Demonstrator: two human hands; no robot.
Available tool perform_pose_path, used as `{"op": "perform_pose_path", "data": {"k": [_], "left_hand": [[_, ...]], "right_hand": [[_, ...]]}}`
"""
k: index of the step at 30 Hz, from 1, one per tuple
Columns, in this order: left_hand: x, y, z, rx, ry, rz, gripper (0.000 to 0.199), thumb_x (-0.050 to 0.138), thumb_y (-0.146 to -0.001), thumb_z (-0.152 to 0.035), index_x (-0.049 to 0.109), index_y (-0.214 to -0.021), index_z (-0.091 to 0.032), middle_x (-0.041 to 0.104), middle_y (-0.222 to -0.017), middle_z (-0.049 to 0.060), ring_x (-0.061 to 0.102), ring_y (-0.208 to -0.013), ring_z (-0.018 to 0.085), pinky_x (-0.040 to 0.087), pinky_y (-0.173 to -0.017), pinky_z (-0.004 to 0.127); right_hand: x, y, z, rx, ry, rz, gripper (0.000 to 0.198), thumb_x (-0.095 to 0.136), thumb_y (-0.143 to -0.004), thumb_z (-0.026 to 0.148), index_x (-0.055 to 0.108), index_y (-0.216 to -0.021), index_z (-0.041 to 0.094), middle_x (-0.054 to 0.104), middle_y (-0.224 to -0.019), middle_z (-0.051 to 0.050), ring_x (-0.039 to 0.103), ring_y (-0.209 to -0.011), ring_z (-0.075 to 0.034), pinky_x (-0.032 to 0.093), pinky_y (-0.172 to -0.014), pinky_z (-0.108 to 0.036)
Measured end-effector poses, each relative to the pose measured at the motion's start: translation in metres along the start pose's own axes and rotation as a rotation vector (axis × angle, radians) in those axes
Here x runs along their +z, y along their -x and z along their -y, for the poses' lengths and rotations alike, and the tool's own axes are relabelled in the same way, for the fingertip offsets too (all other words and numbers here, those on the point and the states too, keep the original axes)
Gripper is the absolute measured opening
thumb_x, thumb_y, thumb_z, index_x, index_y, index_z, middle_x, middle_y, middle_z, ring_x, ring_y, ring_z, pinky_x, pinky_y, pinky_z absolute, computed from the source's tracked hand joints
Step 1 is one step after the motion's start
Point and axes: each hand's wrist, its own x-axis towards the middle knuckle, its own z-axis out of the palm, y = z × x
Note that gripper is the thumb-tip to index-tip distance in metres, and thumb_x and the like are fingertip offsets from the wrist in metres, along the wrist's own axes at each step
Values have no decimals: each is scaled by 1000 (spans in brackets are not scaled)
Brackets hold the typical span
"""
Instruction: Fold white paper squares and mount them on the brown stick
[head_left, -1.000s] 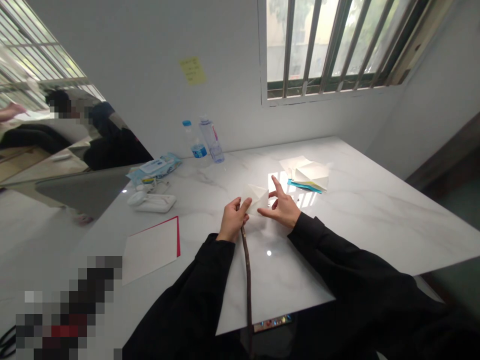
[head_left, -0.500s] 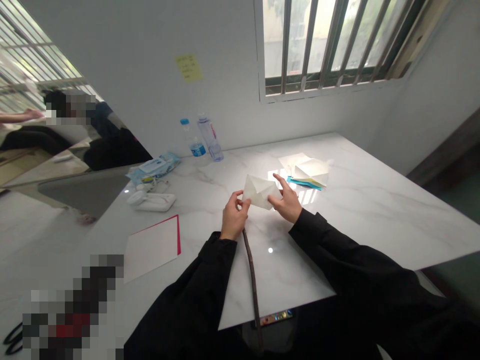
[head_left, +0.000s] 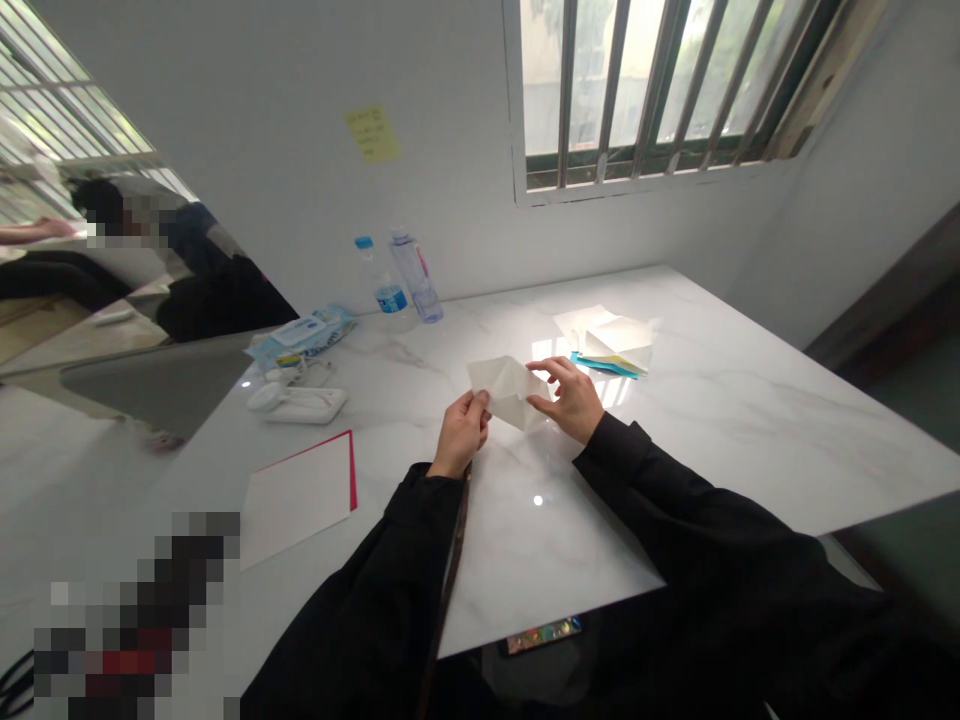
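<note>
A folded piece of off-white paper (head_left: 511,390) is held above the marble-patterned table, creases showing on its face. My left hand (head_left: 459,432) pinches its left end, thumb on top. From under that hand a thin dark brown stick (head_left: 459,540) slopes down along my left sleeve; whether the stick is fixed to the paper is hidden. My right hand (head_left: 571,400) is at the paper's right end, thumb and curled fingers on its edges.
More folded paper (head_left: 619,340) lies with blue sheets at the back right. Two plastic bottles (head_left: 390,298) stand by the wall. Left are a wipes pack (head_left: 304,335), a white device (head_left: 304,403) and a white sheet (head_left: 296,500) with a red edge. A phone (head_left: 544,635) sits below the table edge.
The paper has turned and shifted slightly left. My left hand has moved left and down, swinging the stick left against my sleeve. My right index finger has come down onto the paper.
</note>
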Motion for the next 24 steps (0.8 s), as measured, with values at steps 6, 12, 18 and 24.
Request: {"op": "perform_pose_path", "data": {"k": [6,12,18,24], "left_hand": [[-5,-2,2,-60,-18,2,27,67,-86,-40,48,-76,-23,29,-45,-13,19,-33,6,13,-35,19],[-7,0,1,-105,-9,-12,26,67,-85,-38,47,-78,-24,32,-49,-11,20,-35,6,12,-37,20],[-3,8,-3,-147,9,8,21,66,-84,-36,50,-80,-23,37,-57,-10,24,-36,5,15,-37,19],[-2,10,-5,-155,16,11,25,69,-84,-39,51,-81,-23,38,-61,-9,24,-38,4,15,-38,18]], "right_hand": [[1,0,4,-16,24,23,14,77,-89,27,76,-102,22,74,-102,-6,67,-83,-21,58,-73,-34],[4,4,9,-36,-46,178,83,86,-79,23,54,-155,28,71,-125,-7,68,-86,-20,61,-76,-35],[4,9,18,-25,53,285,117,84,-76,18,21,-173,37,64,-136,-9,68,-86,-21,63,-86,-39],[4,8,25,-33,108,211,100,70,-81,16,29,-171,32,68,-133,-8,68,-79,-20,62,-85,-38]]}}
